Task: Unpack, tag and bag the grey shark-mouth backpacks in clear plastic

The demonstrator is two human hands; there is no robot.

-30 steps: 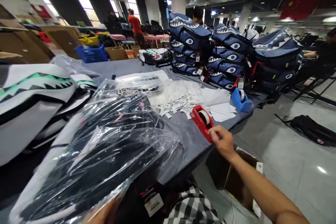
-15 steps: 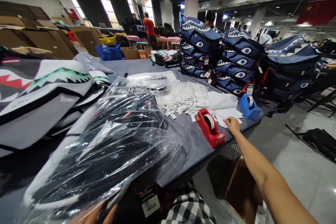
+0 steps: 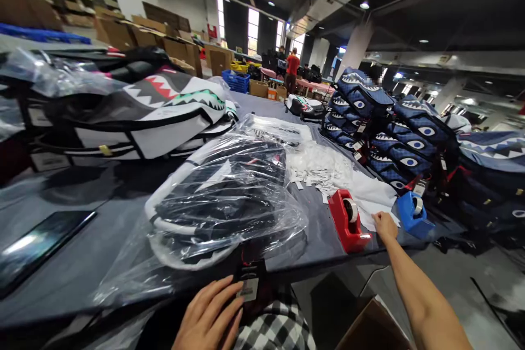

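Observation:
My left hand (image 3: 211, 311) is at the table's front edge, fingers stretched out, beside a black hang tag with a white barcode label (image 3: 248, 289). The tag hangs by a backpack in a clear plastic bag (image 3: 229, 191) lying on the table. My right hand (image 3: 385, 226) is reached out between a red tape dispenser (image 3: 346, 224) and a blue tape dispenser (image 3: 413, 216). Its fingers are pinched together at the edge of some white paper (image 3: 367, 219); the fingertips are partly hidden. A heap of small white slips (image 3: 318, 167) lies behind the red dispenser.
Blue shark-face backpacks (image 3: 410, 145) are stacked on the right. Grey and white backpacks (image 3: 164, 115) lie at the left. A phone (image 3: 41, 246) rests at front left. Below the table stands an open cardboard box (image 3: 375, 328). A person in red (image 3: 292, 68) stands far back.
The view has turned left. My left hand has come out from under the plastic bag's near edge and shows beside the tag. My right hand stays at the white paper.

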